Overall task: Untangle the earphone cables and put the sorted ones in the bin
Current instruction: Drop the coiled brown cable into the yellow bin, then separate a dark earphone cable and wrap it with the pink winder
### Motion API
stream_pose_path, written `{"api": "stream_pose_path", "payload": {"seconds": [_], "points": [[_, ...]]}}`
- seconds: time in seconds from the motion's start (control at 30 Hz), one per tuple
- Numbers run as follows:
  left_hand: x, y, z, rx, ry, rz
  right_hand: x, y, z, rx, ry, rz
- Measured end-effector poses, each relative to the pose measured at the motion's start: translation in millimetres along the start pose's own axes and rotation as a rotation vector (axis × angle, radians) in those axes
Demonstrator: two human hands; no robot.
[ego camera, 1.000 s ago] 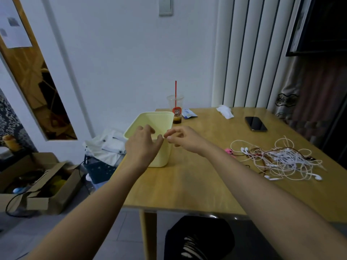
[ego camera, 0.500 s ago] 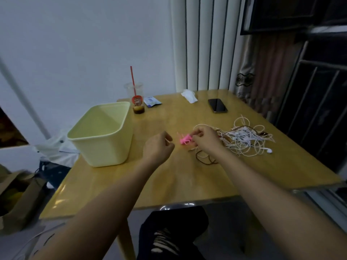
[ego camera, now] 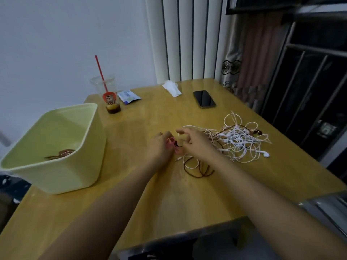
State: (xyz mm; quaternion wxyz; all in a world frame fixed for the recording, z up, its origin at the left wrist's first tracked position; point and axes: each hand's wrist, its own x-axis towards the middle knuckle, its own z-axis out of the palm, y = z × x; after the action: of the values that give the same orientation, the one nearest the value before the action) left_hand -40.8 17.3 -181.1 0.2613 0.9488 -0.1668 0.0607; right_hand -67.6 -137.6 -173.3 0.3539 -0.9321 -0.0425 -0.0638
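1. The left hand point(ego camera: 159, 147) pinched a small pink earphone piece point(ego camera: 170, 143) in its fingertips, I'd guess to anchor one end while its lead was worked free.
2. The right hand point(ego camera: 196, 144) hovered just beside it, fingers half curled over a thin dark lead point(ego camera: 179, 146). Whether it actually gripped that lead, I could not tell.
3. A loose brown cable loop point(ego camera: 199, 170) lay just under the right wrist, seemingly drawn clear of the heap.
4. The tangled heap of white earphone cables point(ego camera: 242, 141) sat just beyond the right hand, handy for the next pull.
5. The pale green plastic bin point(ego camera: 56, 177) stood well to the left of the left hand. One coiled brown cable point(ego camera: 62, 153) lay in its bottom, so most of the sorting looked undone.
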Motion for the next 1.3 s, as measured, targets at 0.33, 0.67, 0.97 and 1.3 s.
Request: {"api": "stream_pose_path", "payload": {"seconds": [0.33,0.67,0.97,1.3], "points": [[1,-20,-2,-0.205,0.013,0.052,19,18,27,0.037,0.038,-0.022],[24,-31,-25,0.162,0.179,-0.301,9,18,24,0.337,0.104,0.057],[-13,9,11,-0.175,0.084,0.132,-10,17,-23,0.196,0.286,0.051],[-51,3,17,-0.208,0.128,-0.007,-67,32,-43,-0.144,-0.118,0.119]]}}
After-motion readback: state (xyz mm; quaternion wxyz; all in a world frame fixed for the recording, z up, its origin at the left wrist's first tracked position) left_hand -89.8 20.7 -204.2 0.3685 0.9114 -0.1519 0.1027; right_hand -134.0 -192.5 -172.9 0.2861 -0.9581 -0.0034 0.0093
